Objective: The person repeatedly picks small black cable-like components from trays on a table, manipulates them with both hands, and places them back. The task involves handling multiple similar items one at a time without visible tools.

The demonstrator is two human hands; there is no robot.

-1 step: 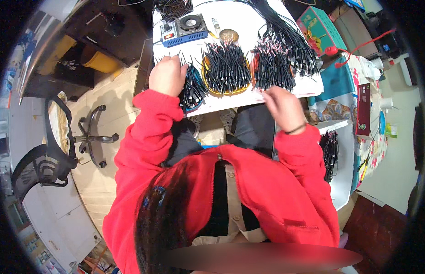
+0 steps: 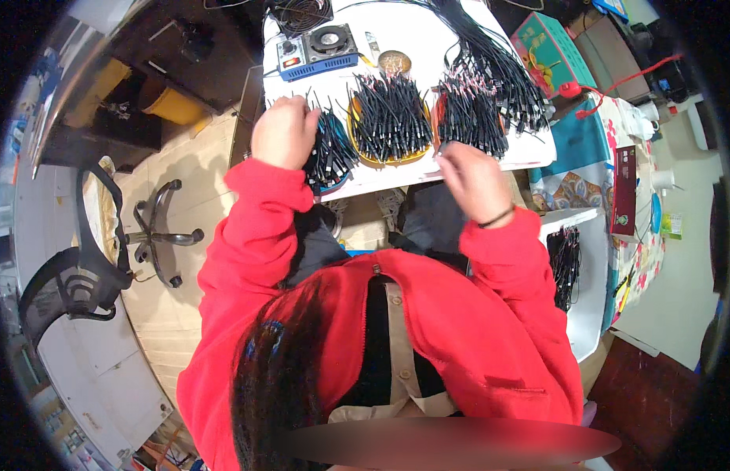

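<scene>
My left hand (image 2: 284,132) is closed over the left end of the white table, beside a blue-rimmed container holding short black cables (image 2: 330,153). Its fingertips are turned away, so what they may hold is hidden. My right hand (image 2: 476,184) has its thumb and fingers drawn together at the table's front edge. Whatever is in that pinch is too small to name. Just beyond it lies a heap of black cables (image 2: 468,118) in an orange-rimmed container. Between my hands, a yellow container (image 2: 390,161) carries another dense bundle of short black cables (image 2: 390,118).
Behind the cables stand a blue-and-silver device with a round top (image 2: 322,51) and a small round tin (image 2: 394,62). Long black cables (image 2: 490,47) trail across the back right. A white bin (image 2: 588,330) with more cables is at my right, an office chair (image 2: 157,235) at my left.
My right hand has shifted slightly left and toward the table, its fingers a little higher. My left hand has moved slightly left. The containers and cables stay in place.
</scene>
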